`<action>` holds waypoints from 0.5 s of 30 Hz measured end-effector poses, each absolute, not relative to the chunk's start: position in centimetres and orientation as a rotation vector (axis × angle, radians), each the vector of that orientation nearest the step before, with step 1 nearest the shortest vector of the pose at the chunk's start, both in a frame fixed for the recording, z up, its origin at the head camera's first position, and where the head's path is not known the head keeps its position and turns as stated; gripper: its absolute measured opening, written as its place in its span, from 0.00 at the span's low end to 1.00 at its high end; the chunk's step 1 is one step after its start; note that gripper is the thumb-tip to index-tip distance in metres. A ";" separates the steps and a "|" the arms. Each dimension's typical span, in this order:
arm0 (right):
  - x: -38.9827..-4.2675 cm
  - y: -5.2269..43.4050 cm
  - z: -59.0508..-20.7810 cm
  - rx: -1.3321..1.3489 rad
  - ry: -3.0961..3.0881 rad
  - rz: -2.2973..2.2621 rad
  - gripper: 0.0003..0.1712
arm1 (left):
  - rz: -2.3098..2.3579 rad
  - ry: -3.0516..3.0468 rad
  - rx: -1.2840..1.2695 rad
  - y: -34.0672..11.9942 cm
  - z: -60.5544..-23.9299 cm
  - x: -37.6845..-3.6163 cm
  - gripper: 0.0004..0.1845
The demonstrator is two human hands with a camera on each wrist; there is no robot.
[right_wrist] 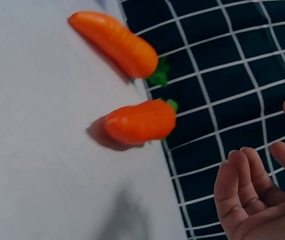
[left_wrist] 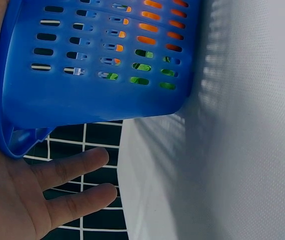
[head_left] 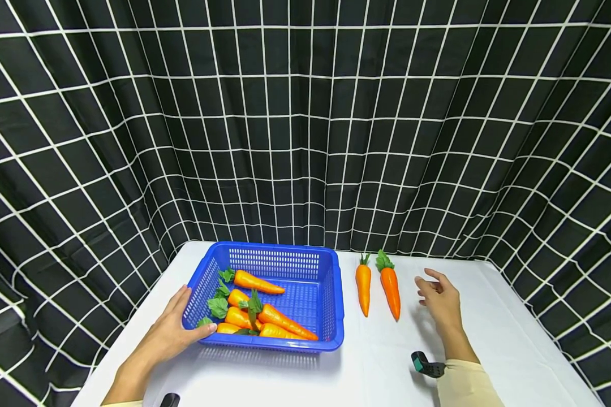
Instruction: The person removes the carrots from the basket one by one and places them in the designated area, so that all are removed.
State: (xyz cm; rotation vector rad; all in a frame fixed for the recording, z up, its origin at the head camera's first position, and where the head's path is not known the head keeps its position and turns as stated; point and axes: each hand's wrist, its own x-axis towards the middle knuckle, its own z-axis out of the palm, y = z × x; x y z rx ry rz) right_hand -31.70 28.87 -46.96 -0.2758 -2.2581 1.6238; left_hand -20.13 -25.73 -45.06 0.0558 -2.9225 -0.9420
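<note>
A blue slotted basket (head_left: 331, 294) sits on the white table, holding several orange carrots; two leafy-topped carrots (head_left: 389, 285) lie side by side just right of it, tips nearward.

The white table (head_left: 377, 362) carries a blue basket (head_left: 331, 299) and two carrots (head_left: 364, 285).
</note>
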 end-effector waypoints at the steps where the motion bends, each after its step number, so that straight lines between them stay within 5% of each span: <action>1: -31.6 28.8 -46.7 -0.278 -2.251 1.625 0.29 | -0.944 -2.925 0.058 -25.7 -45.0 -20.1 0.62; 15: -30.3 27.4 -43.5 -0.224 -2.121 1.644 0.25 | -0.964 -2.947 0.090 -25.7 -45.0 -20.1 0.62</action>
